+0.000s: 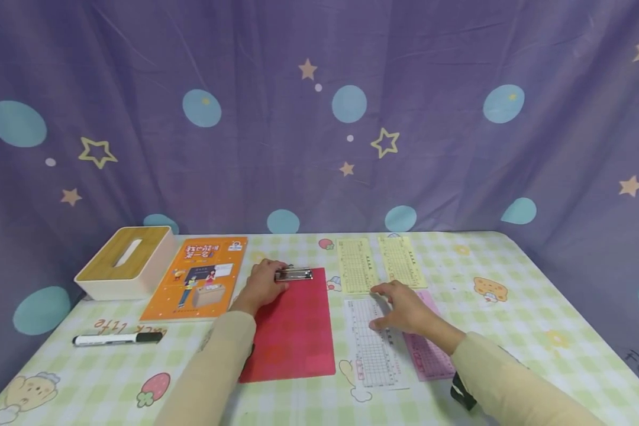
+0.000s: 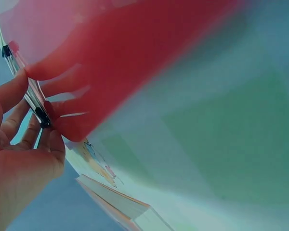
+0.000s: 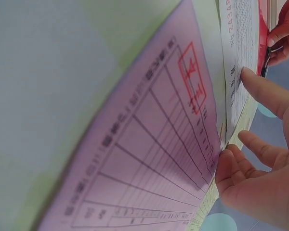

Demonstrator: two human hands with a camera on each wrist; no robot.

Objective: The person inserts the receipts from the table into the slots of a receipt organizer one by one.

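Observation:
A translucent red clipboard [image 1: 293, 337] with a metal clip [image 1: 294, 274] lies in the middle of the table. My left hand [image 1: 263, 288] pinches it at the clip; in the left wrist view the thumb presses on the clip [image 2: 28, 84], and fingers show through the red sheet from behind. Over the top of a white printed slip [image 1: 375, 349] hovers my right hand [image 1: 404, 307], fingers loosely bent and spread, gripping nothing. Partly under that arm lies a pink slip [image 1: 430, 357]. Two yellow slips, a left one [image 1: 355, 266] and a right one [image 1: 404, 260], lie just beyond.
Left of the clipboard lies an orange book [image 1: 199, 281], with a tissue box with a wooden lid [image 1: 128, 254] beside it. A black-and-white marker [image 1: 118, 339] is nearer the front left. Behind the checked tablecloth [image 1: 500, 319] hangs a purple curtain [image 1: 431, 160].

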